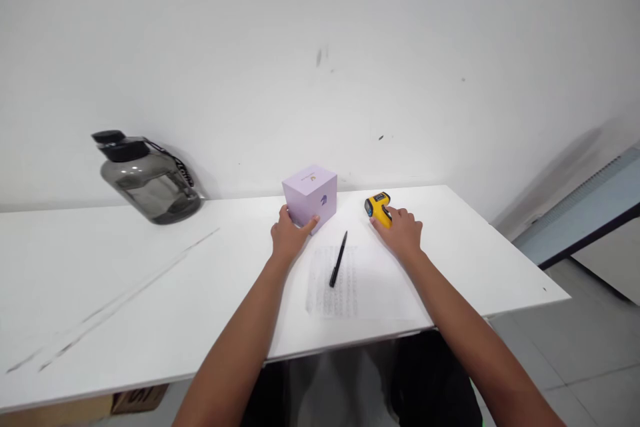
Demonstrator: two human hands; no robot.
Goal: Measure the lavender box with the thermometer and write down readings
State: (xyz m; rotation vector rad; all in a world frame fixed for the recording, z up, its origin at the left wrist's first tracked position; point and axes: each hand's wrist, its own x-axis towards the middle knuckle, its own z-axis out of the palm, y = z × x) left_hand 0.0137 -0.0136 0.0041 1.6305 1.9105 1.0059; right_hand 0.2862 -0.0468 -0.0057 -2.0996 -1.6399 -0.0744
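A small lilac cube-shaped box (313, 195) stands on the white table (150, 293) near the wall. My left hand (289, 235) grips its lower near corner, thumb on one side and fingers on the other. To the right lies a yellow and black handheld gun-shaped device (378, 207). My right hand (403, 231) rests on its handle with the fingers curled over it. Between my arms a black pen (339, 259) lies on a printed sheet of paper (345, 283).
A dark translucent water jug (147, 178) with a black cap and strap stands at the back left by the white wall. Faint scuff lines cross the table's left half. A blue-grey panel (585, 210) leans at the right above the tiled floor.
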